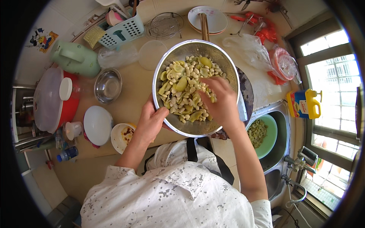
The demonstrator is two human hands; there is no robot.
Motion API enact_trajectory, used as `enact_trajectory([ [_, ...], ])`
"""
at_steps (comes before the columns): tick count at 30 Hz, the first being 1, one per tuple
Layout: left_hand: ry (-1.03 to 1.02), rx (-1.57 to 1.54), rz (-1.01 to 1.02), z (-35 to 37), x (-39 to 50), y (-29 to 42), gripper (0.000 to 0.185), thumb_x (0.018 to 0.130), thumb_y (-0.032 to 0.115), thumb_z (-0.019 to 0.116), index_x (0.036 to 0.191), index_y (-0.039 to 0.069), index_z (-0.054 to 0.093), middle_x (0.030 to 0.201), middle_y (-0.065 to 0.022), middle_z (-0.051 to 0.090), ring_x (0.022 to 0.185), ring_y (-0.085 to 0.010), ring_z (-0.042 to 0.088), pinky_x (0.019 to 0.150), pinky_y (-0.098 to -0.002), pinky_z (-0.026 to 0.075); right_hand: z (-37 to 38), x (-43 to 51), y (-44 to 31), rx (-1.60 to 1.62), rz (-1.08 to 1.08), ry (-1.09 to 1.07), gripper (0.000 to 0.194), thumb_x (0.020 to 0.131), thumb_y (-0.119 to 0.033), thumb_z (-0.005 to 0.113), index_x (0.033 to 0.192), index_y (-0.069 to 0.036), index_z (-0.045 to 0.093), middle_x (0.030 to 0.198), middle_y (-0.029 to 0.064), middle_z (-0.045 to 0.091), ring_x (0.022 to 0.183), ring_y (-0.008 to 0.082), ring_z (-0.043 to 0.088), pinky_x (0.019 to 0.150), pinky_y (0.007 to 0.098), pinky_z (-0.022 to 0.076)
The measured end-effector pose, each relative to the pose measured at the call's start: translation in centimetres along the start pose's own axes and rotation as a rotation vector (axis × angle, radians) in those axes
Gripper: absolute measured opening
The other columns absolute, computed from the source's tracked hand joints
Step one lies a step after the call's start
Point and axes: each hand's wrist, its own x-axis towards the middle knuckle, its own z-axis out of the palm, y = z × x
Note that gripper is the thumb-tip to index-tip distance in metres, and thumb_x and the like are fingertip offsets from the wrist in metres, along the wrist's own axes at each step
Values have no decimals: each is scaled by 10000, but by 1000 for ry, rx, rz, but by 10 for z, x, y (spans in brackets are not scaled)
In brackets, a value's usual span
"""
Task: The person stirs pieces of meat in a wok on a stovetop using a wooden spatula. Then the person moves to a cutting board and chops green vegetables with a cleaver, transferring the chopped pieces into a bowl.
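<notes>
A perforated stainless steel colander (196,129) is tilted in front of my body, above the countertop. Its rim is gripped at the lower left by my left hand (152,116), thumb over the edge. Inside lie many pale shelled beans (186,98), mixed with yellow-green skins or pods and a few larger green pieces (181,83). Over the right part of the beans, my right hand (221,99) reaches in with curled fingers; it is slightly blurred, and whether it pinches a bean is unclear. Partly hidden behind the colander are a dark round board (245,85) and a knife blade (243,109).
To the right, a green basin (273,131) holding green scraps (257,132) sits in the sink (285,122). On the left stand a metal bowl (108,85), a white bowl (97,121) and a stained bowl (117,138). Plates (218,21) with chopsticks (204,27) lie behind.
</notes>
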Motion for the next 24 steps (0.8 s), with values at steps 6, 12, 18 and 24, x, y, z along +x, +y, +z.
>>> enact_trajectory([
  [6,-134,-15,5,27,0,-1,548,836,-26,430,1377,1,349,1171,-127,559,877,-179,674,521,-290,621,-4,23,7,87,17,-106,126,809,-111,702,892,-17,695,844,123,643,857,310,623,765,413,503],
  [12,-238,31,54,32,5,-9,583,844,-60,431,1414,20,334,1194,-98,549,984,-135,614,749,-266,579,-7,31,0,-127,-273,-266,393,797,-174,697,1161,-67,596,1081,98,608,997,294,575,847,390,487],
  [18,-257,23,54,31,8,-4,575,843,-58,436,1407,22,353,1185,-88,559,1000,-127,603,774,-264,561,-20,24,-6,-222,-236,-557,444,723,-216,743,1134,-117,606,1085,82,554,1052,281,540,867,395,500],
  [24,-238,50,24,28,10,-8,563,848,-40,445,1400,14,349,1195,-104,562,970,-146,632,687,-267,603,-24,17,8,-159,-189,-473,243,759,-183,720,961,-106,608,992,63,564,970,253,588,779,395,514],
])
